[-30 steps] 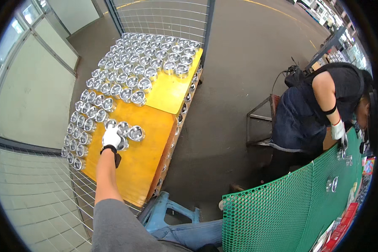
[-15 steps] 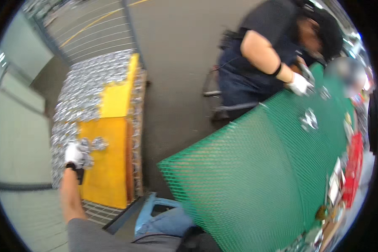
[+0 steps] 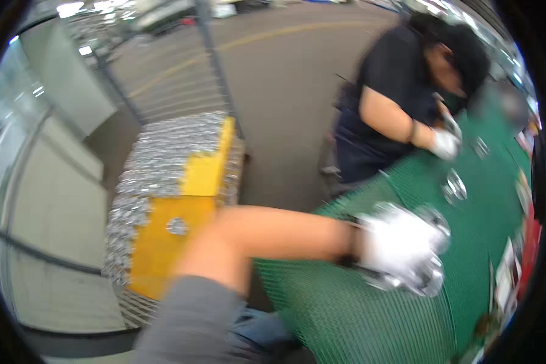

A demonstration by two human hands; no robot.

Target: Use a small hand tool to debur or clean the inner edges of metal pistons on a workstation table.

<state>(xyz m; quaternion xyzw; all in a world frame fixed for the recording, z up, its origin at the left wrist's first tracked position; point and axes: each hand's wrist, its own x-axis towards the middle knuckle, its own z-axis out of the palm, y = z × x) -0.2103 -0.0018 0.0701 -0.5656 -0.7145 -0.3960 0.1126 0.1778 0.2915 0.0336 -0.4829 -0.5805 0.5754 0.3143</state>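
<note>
My left hand (image 3: 400, 242), in a white glove with a dark wristband, is stretched out over the green mesh mat (image 3: 346, 309). It is closed around several shiny silver metal parts (image 3: 428, 276), which stick out at its edges; motion blurs the fingers. Whether the parts touch the mat I cannot tell. Farther along the mat lies another shiny metal part (image 3: 454, 186), with a smaller one (image 3: 481, 147) beyond it. My right hand is out of view.
At left a wire-sided pallet carries rows of silver parts (image 3: 170, 142) and yellow sheets (image 3: 164, 255), with one loose part (image 3: 177, 226) on the yellow. Across the mat a co-worker (image 3: 394, 103) in white gloves bends over it. Red and white items (image 3: 506, 273) line the right edge.
My left hand has swung from the pallet at left across to the green mat, carrying several metal parts. One part stays on the yellow sheet. The view has shifted.
</note>
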